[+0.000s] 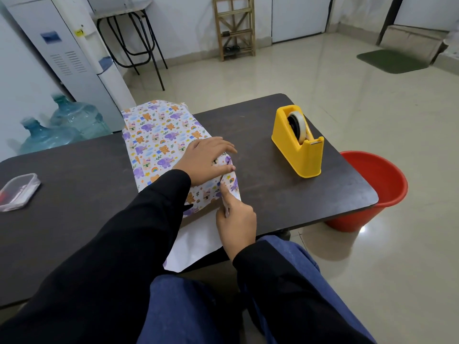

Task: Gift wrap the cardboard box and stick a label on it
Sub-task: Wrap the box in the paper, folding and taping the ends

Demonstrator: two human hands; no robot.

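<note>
I am watching the left hand point(206, 160) lying flat, fingers fairly straight, pressing the wrapping paper point(159, 135) down over the right end of the package. The right hand point(236, 224) is pinching a folded edge of that paper at the near right corner, index finger running along the crease. The cardboard box itself is hidden under the paper, sitting mid-counter point(74, 194).

I am thinking the main risk is the fold springing open. Nothing is taping it yet, and the tape dispenser point(298, 145) is standing well apart to the right, so one hand is going to have to let go to reach it. If the pressing hand lifts, the paper is likely to slacken and the crease to wander. The pinch may also be tearing or crumpling the thin edge if I am pulling too hard. The white flap point(196, 242) is hanging over the near edge and could be snagging on the sleeve. I am seeing no label.
</note>
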